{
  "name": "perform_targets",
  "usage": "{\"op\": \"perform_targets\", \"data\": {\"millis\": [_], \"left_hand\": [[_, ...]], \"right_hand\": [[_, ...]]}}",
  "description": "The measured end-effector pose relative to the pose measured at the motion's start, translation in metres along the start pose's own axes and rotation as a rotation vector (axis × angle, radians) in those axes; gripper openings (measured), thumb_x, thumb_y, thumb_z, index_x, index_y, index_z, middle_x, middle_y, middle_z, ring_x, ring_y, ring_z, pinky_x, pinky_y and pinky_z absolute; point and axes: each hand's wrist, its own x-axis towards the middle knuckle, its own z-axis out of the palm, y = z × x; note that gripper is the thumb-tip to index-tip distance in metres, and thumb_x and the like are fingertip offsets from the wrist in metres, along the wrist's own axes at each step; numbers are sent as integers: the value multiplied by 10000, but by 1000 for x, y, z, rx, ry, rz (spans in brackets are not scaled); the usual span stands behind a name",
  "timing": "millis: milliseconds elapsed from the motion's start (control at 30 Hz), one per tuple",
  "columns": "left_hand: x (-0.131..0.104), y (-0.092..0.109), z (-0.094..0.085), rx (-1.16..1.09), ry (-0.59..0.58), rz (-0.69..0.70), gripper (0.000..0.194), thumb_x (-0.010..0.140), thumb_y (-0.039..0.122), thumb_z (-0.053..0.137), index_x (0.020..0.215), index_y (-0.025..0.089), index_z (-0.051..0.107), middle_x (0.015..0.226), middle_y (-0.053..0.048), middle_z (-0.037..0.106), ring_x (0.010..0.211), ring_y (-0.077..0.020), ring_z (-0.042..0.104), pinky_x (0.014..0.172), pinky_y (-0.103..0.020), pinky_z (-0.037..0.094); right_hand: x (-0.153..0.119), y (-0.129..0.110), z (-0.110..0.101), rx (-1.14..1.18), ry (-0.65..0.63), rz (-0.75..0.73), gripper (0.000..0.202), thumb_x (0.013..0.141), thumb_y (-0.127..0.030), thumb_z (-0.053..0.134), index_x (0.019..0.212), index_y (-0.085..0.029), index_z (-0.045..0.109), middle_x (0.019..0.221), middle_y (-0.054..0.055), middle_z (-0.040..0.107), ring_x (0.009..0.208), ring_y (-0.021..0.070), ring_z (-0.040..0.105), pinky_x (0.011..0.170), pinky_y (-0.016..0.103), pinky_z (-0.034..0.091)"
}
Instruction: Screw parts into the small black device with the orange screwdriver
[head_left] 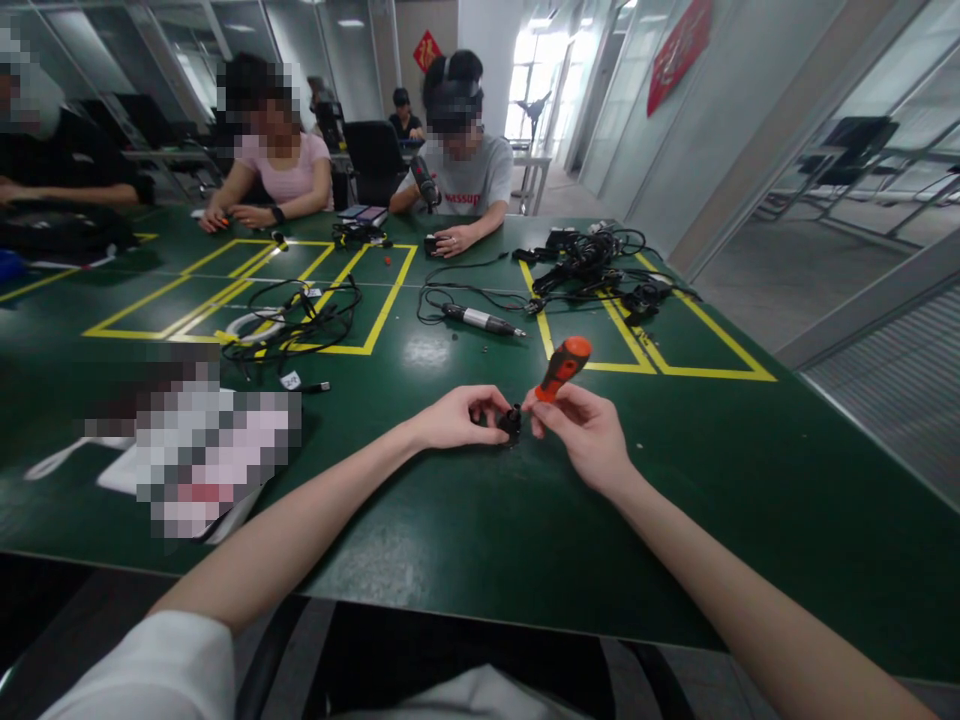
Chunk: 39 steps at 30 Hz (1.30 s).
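My left hand (pixel 469 418) is closed around a small black part (pixel 511 424) on the green tabletop, with thumb and fingers at its side. What the part is I cannot make out. Just right of it, my right hand (pixel 581 425) pinches a screwdriver (pixel 564 370) with an orange and black handle. The handle tilts up and to the right, and its lower end is hidden by my fingers. A corded pen-shaped tool (pixel 480 320), black with a silver band, lies beyond my hands.
A tangle of black cables (pixel 592 262) lies at the back right. Coiled cables (pixel 292 318) and a USB plug (pixel 319 387) lie to the left, near blurred items (pixel 225 450). Yellow tape (pixel 390 300) marks the green table (pixel 420 520). Several people sit across it, one holding a power drill (pixel 426 182).
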Motion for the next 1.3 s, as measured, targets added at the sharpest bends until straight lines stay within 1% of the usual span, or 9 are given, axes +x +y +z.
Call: {"op": "perform_targets", "data": {"millis": [133, 233, 433, 567, 733, 867, 1100, 1200, 1300], "left_hand": [[1, -2, 1, 29, 18, 28, 313, 742, 348, 811, 934, 151, 661, 782, 16, 654, 683, -113, 564, 655, -253, 387], [1, -2, 1, 50, 18, 25, 328, 754, 380, 817, 935, 148, 672, 788, 18, 647, 688, -111, 550, 660, -253, 399], [1, -4, 0, 65, 25, 18, 334, 760, 378, 824, 951, 147, 677, 803, 14, 661, 700, -114, 558, 673, -252, 405], [1, -4, 1, 55, 28, 20, 344, 755, 374, 829, 962, 148, 673, 799, 15, 659, 689, -112, 553, 661, -250, 400], [1, -2, 1, 57, 39, 13, 333, 743, 364, 840, 929, 148, 668, 759, 29, 628, 683, -109, 543, 655, -248, 408], [0, -1, 1, 71, 46, -2, 330, 744, 365, 843, 925, 152, 668, 758, 29, 628, 677, -106, 528, 653, -243, 413], [0, -1, 1, 54, 35, 4, 333, 746, 358, 832, 937, 145, 661, 759, 27, 629, 673, -106, 530, 644, -241, 404], [0, -1, 1, 61, 40, 7, 323, 747, 359, 832, 919, 146, 659, 744, 33, 620, 669, -103, 521, 650, -242, 408], [1, -2, 1, 77, 45, 3, 332, 743, 367, 841, 921, 150, 663, 748, 33, 626, 674, -105, 520, 659, -243, 413]], "right_hand": [[-1, 3, 2, 47, -31, 7, 408, 859, -599, 758, 795, -200, 709, 677, 20, 695, 513, 131, 596, 536, 297, 540], [-3, 6, 4, 104, -20, -6, 359, 817, -534, 831, 907, -210, 704, 722, 13, 731, 523, 124, 624, 546, 278, 549], [-3, 5, 3, 27, -26, -19, 375, 794, -544, 843, 757, -200, 700, 693, 18, 704, 517, 127, 601, 527, 286, 534], [-1, 6, 2, 6, -25, -20, 401, 848, -587, 774, 766, -198, 720, 643, 5, 657, 509, 128, 581, 532, 292, 519], [-2, 11, 3, 80, -4, 4, 401, 848, -595, 772, 899, -207, 687, 724, 15, 724, 514, 124, 601, 549, 285, 534], [-2, 12, 2, 48, 14, 2, 387, 831, -573, 800, 841, -216, 649, 737, 21, 736, 525, 128, 594, 556, 292, 536], [-1, 10, 2, 26, -25, -3, 427, 880, -618, 724, 811, -197, 718, 678, 13, 677, 519, 129, 582, 564, 297, 528], [-1, 12, 3, 62, -20, 0, 422, 858, -624, 746, 878, -206, 693, 742, 21, 715, 525, 129, 599, 562, 296, 535], [-2, 13, 3, 48, -4, -7, 405, 838, -597, 782, 847, -217, 642, 716, 8, 710, 517, 126, 588, 555, 288, 530]]}}
